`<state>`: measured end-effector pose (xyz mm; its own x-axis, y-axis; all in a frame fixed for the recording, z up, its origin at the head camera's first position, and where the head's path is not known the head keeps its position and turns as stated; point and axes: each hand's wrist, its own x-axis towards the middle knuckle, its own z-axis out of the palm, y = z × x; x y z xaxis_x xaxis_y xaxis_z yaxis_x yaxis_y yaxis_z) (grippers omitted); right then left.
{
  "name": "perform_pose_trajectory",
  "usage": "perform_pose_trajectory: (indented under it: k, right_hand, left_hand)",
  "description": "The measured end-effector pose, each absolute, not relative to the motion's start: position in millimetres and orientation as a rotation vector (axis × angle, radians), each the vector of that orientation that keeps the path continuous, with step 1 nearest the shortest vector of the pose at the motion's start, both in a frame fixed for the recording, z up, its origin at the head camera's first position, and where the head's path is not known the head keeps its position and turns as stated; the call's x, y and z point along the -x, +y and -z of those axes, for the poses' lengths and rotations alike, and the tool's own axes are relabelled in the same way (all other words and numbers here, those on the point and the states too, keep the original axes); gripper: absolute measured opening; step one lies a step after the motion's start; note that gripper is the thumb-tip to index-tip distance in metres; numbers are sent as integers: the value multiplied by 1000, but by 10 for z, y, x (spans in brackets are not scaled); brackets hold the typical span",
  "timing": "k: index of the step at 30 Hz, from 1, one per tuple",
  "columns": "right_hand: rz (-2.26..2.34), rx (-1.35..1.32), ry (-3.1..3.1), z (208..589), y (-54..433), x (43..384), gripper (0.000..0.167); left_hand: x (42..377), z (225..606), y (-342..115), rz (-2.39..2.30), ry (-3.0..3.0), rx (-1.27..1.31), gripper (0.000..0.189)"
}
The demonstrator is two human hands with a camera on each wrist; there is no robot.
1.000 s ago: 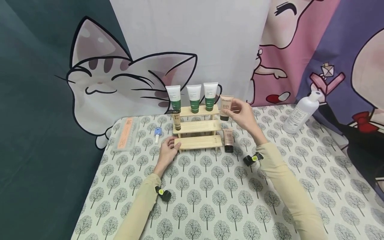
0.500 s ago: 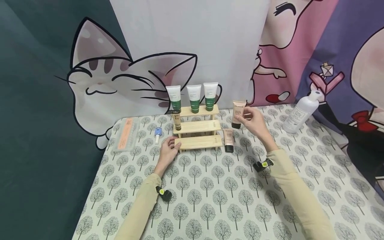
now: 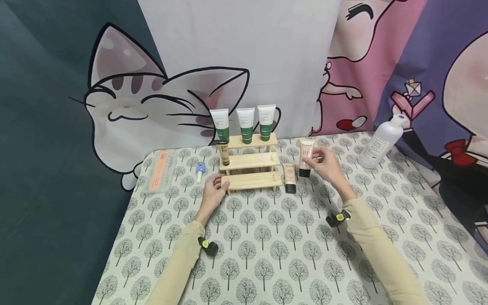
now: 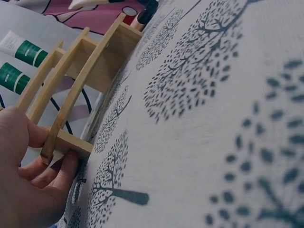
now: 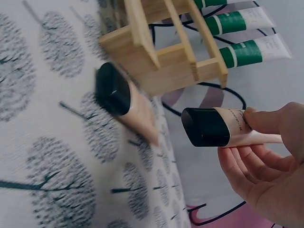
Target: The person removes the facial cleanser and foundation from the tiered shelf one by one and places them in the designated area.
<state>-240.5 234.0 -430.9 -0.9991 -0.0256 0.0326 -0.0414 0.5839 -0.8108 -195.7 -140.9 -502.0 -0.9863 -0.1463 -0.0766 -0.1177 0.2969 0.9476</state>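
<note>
Just now, the right hand had brought the upper BB cream tube away from the side of the wooden three-tier rack. A second earlier that tube was beside the top tier; at this point it was lower, farther to the right and nearer the person, black cap downward. Thumb and fingers pinched its pale pink body from opposite sides, and I could not tell whether the cap met the tree-print tablecloth. A matching BB cream tube lay on the cloth near it, between it and the rack and touching neither hand.

By my reading, the shift meant that the handling had moved from the rack to the patch of cloth on its right, with the tube not yet let go.

Meanwhile the left hand had not moved: its thumb and fingers gripped the left end of the lowest tier. The load on the rack also looked unchanged. Three white-and-green tubes stood in a row on the top tier, and a gold tube with a black top stood at the left end of the middle one.
</note>
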Motion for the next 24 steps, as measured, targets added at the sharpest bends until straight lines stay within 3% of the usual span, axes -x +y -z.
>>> perform_pose_trajectory:
  k: [13,24]
  right_hand:
    - [-1444,58,-2941,4592,2389,2337,61]
    - [-1374,30,-3067,4734,2382,2345,51]
  left_hand:
    - [1954,5018,-1414,1830,-2513,-249,43]
    - [1952,5023,-1416,1828,-2511,-248,43]
